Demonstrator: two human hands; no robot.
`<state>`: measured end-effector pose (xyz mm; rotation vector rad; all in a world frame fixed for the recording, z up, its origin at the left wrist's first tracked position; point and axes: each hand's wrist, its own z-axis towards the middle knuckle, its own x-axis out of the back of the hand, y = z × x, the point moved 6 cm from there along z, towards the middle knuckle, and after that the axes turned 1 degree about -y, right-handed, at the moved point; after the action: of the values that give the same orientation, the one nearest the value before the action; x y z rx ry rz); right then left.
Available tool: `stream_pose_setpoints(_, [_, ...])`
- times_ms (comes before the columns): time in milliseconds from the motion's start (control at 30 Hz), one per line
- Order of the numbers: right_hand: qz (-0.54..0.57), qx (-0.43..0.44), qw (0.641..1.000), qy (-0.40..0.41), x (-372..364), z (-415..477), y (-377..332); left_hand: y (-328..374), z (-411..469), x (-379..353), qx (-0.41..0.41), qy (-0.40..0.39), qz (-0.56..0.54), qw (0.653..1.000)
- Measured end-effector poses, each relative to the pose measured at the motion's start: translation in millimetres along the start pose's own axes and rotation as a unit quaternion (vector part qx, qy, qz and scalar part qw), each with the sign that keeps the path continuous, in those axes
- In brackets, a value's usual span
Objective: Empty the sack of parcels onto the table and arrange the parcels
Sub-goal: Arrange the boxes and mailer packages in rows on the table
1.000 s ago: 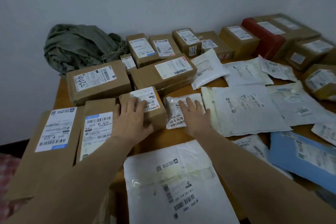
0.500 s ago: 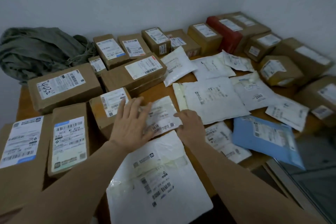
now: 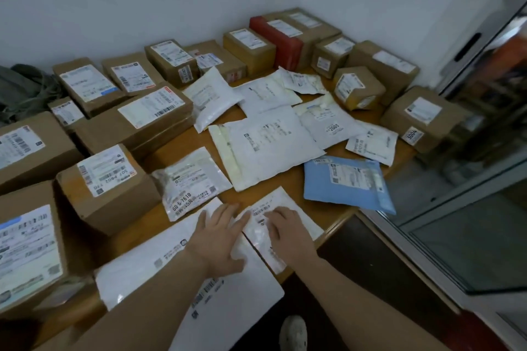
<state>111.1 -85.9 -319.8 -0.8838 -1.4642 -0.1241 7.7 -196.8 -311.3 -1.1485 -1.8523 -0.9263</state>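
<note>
Parcels cover the wooden table (image 3: 336, 216): several brown boxes along the back and left, white mailer bags in the middle. My left hand (image 3: 219, 239) lies flat, fingers spread, on a large white mailer (image 3: 159, 268) at the front edge, its fingertips reaching a small white mailer (image 3: 282, 205). My right hand (image 3: 288, 234) presses flat on that small mailer near the table's front right corner. A clear-wrapped packet (image 3: 188, 182) lies just behind my left hand. The grey-green sack (image 3: 20, 94) sits slumped at the far left against the wall.
A blue mailer (image 3: 342, 182) lies right of my hands near the table edge. A red box (image 3: 279, 37) stands at the back. A glass door (image 3: 470, 208) and its frame run along the right. My shoe (image 3: 293, 333) shows below the table's front edge.
Both hands have come off the small box and clear packet and moved right and toward me onto the small white mailer at the front. The view has swung right.
</note>
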Motion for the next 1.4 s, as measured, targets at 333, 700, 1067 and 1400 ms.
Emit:
stream_pose_setpoints(333, [-0.165,-0.22,0.961,-0.012,75,38,137,68,56,-3,-0.064,-0.021,0.011,0.998])
stream_pose_setpoints(700, [-0.059,0.063,0.991,-0.099,89,21,169,74,98,60,-0.02,0.071,-0.025,0.997])
stream_pose_setpoints(1067, [-0.012,0.1,0.992,0.071,131,136,151,20,204,96,0.169,0.032,-0.041,0.984])
stream_pose_setpoints(1400, [-0.097,-0.055,0.984,-0.138,113,237,212,8,190,91,0.238,0.079,-0.046,0.967])
